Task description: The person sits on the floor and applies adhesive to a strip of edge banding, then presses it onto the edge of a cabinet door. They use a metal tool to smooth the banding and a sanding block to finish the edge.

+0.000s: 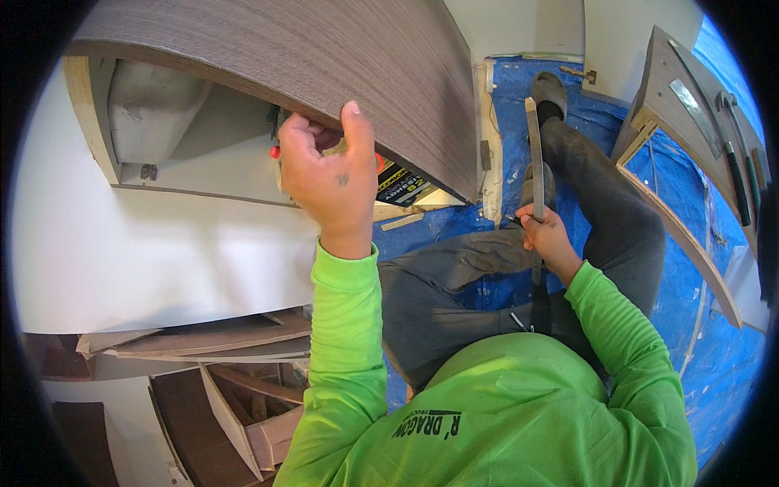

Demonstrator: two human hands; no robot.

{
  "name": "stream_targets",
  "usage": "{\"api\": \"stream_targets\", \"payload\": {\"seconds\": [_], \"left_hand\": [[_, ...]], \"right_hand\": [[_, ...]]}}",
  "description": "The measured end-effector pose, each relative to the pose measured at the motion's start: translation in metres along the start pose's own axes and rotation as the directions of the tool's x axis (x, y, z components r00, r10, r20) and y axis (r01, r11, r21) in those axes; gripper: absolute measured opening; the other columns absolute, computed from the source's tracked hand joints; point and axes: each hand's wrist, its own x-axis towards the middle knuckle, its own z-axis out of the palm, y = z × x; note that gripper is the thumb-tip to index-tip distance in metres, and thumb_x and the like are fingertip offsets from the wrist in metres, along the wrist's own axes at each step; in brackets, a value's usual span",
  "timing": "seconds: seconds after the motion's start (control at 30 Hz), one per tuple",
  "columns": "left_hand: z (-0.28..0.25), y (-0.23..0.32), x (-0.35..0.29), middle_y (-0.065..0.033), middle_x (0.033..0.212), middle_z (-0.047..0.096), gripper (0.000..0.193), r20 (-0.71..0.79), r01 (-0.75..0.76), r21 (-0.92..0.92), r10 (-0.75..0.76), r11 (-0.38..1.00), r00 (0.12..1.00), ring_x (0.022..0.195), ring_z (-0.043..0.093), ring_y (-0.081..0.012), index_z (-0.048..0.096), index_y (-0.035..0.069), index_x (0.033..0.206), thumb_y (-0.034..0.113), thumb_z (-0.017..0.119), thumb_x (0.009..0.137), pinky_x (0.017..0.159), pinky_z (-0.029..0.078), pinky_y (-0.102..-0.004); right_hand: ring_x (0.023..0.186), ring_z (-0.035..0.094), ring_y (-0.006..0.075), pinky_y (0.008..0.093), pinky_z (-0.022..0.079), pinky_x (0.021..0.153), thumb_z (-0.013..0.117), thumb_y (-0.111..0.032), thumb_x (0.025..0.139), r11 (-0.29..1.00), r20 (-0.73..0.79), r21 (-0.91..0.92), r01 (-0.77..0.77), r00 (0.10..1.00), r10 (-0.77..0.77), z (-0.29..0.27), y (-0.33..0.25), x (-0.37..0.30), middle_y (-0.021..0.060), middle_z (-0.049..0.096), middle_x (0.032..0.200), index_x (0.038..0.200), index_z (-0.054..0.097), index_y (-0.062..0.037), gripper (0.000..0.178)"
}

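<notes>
My left hand (pixel 331 166) grips the lower edge of a grey-brown wood-grain panel (pixel 324 49), thumb against its face and the other fingers curled under the edge. Behind that hand, partly hidden, stands a black and yellow adhesive can (pixel 402 182) below the panel. Over my lap, my right hand (pixel 548 235) is closed around a long, narrow flat strip (pixel 535 158), greyish with a pale far tip. The strip points away from me, and its near end hangs below my fingers; I cannot tell its material.
An open white cabinet compartment (pixel 174 138) lies under the panel. Blue sheeting (pixel 507 89) covers the floor. At right, a hammer (pixel 734 122) and other tools rest on a wood-grain board (pixel 682 89). Several wood offcuts (pixel 219 341) lie at lower left. A hinge (pixel 580 75) juts out at the far side.
</notes>
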Motion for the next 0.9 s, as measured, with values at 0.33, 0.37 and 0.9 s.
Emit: {"api": "stream_targets", "payload": {"seconds": [0.33,0.37,0.9], "left_hand": [[-0.013,0.006,-0.003,-0.0113,0.097,0.071,0.029,0.099,0.052,-0.085,-0.044,0.995,0.994,0.084,0.066,-0.0128,0.061,-0.008,0.115,0.003,0.066,0.089,0.077,0.053,-0.0259],[-0.013,0.006,-0.003,-0.0113,0.097,0.071,0.029,0.094,0.043,-0.094,-0.034,0.995,0.995,0.084,0.066,-0.0127,0.061,-0.008,0.115,0.002,0.065,0.089,0.078,0.053,-0.0260],[-0.006,0.011,0.005,-0.0090,0.084,0.069,0.023,0.014,0.157,-0.090,-0.156,0.984,0.988,0.074,0.061,-0.0100,0.059,-0.007,0.100,0.004,0.065,0.080,0.069,0.050,-0.0240]], "right_hand": [[0.049,0.052,0.0115,0.0281,0.043,0.047,0.057,-0.012,0.101,0.999,-0.014,0.038,-0.016,1.000,0.017,0.000,-0.002,0.000,0.0001,0.054,0.072,0.106,0.065,-0.0034,0.012],[0.049,0.052,0.0115,0.0280,0.043,0.048,0.057,-0.012,0.101,0.999,-0.020,0.028,-0.023,1.000,0.024,0.001,-0.003,0.000,0.0001,0.054,0.072,0.106,0.065,-0.0034,0.012],[0.049,0.052,0.0116,0.0282,0.045,0.048,0.057,-0.013,0.101,1.000,0.006,0.027,-0.008,1.000,0.008,-0.002,0.001,0.003,-0.0001,0.053,0.071,0.106,0.065,-0.0019,0.015]]}}
